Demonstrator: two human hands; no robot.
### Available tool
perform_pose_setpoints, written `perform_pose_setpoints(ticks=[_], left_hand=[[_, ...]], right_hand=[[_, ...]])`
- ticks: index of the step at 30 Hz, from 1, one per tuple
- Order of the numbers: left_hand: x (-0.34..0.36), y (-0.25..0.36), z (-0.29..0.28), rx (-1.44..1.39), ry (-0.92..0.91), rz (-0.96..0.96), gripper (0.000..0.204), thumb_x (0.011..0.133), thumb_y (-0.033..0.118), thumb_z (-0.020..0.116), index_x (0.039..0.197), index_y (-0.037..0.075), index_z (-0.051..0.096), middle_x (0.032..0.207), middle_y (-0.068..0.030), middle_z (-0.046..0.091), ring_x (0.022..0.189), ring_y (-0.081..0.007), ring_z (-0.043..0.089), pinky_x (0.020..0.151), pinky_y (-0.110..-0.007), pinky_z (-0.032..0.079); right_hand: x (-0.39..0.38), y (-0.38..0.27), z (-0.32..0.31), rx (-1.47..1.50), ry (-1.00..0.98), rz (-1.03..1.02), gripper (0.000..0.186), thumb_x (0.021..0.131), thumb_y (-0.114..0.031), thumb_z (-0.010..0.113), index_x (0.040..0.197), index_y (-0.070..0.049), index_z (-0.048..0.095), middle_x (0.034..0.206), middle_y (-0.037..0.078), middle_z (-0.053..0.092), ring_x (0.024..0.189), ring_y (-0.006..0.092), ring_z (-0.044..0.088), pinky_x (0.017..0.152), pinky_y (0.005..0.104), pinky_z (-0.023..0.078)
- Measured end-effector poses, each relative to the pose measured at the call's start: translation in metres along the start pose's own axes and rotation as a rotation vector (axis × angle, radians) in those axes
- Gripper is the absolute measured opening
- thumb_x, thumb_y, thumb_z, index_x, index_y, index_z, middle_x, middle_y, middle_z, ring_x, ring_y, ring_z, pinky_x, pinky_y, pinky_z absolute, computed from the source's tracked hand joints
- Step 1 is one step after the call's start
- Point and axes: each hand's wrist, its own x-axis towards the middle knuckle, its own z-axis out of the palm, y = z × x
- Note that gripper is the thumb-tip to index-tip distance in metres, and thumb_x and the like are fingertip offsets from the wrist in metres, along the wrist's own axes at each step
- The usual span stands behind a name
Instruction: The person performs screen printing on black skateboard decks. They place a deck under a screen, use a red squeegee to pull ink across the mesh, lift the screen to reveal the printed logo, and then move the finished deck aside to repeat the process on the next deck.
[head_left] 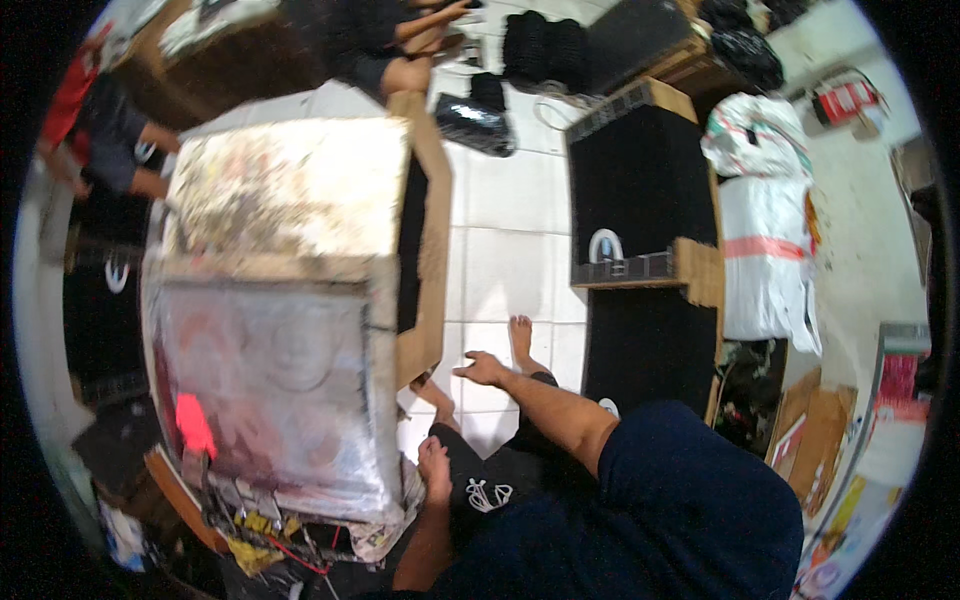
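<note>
My right hand (485, 369) reaches out over the white floor, fingers stretched and nothing in them. My left hand (434, 468) hangs low by my thigh, near the right corner of the work table, with its fingers loosely bent and nothing visible in it. Beside it on the left lies a framed screen (275, 385) with a greyish, smeared mesh and faint round marks. A bright pink-red piece (195, 428) rests at its lower left. Behind the screen is a pale, heavily stained board (290, 190). To my right stand boards covered in black material (640, 180), one bearing a white oval mark (606, 246).
Beyond the black boards sit white sacks (765, 260) against the wall, with a red fire extinguisher (847, 102) above. Two other people are nearby: one in red (72, 90) at far left, one seated (370, 45) at the back. A black plastic bundle (475, 125) lies on the tiled floor (505, 255).
</note>
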Motion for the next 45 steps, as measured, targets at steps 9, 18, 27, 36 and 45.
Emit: perform_pose_setpoints(ticks=[9,18,27,36,45], left_hand=[[0.013,0.043,0.048,0.055,0.022,-0.081,0.031,0.098,0.006,0.058,0.129,-0.002,0.057,0.11,-0.0155,0.068,0.083,-0.0243,0.072,0.065,-0.036,0.06],[-0.017,0.158,0.277,0.613,-0.435,0.14,0.03,0.104,0.018,0.06,0.128,0.0,0.06,0.116,-0.0135,0.071,0.098,-0.0259,0.073,0.074,-0.035,0.06],[-0.064,0.239,0.514,0.52,-0.666,0.119,0.045,0.105,0.032,0.058,0.136,-0.001,0.055,0.128,-0.0174,0.066,0.112,-0.0284,0.068,0.094,-0.042,0.056],[-0.037,0.045,0.714,-0.127,-0.874,-0.812,0.089,0.09,0.08,0.052,0.132,0.001,0.06,0.115,-0.0178,0.07,0.103,-0.0336,0.068,0.093,-0.046,0.056],[-0.035,0.063,0.723,-0.627,-0.732,-0.874,0.076,0.094,0.073,0.054,0.135,0.009,0.062,0.125,-0.0115,0.07,0.109,-0.0255,0.069,0.094,-0.041,0.058]], right_hand=[[-0.098,0.268,-0.282,0.636,0.823,0.879,0.084,0.073,-0.039,0.084,0.135,0.01,0.055,0.139,0.029,0.06,0.129,0.0416,0.06,0.108,0.0457,0.049],[-0.07,0.345,-0.427,1.57,1.469,0.603,0.091,0.074,-0.022,0.081,0.148,0.008,0.038,0.148,0.024,0.05,0.136,0.0367,0.048,0.114,0.0421,0.037],[-0.079,0.341,-0.377,0.882,1.274,0.661,0.083,0.07,-0.026,0.087,0.135,0.003,0.043,0.133,0.026,0.053,0.123,0.0347,0.056,0.103,0.0453,0.045],[-0.106,0.34,-0.375,0.92,0.999,0.443,0.059,0.074,-0.032,0.087,0.109,0.002,0.054,0.1,0.019,0.067,0.095,0.0283,0.068,0.083,0.0438,0.054],[-0.046,0.276,-0.496,0.044,1.12,0.145,0.102,0.072,-0.047,0.088,0.145,0.007,0.04,0.131,0.032,0.056,0.117,0.0475,0.059,0.101,0.0552,0.047]])
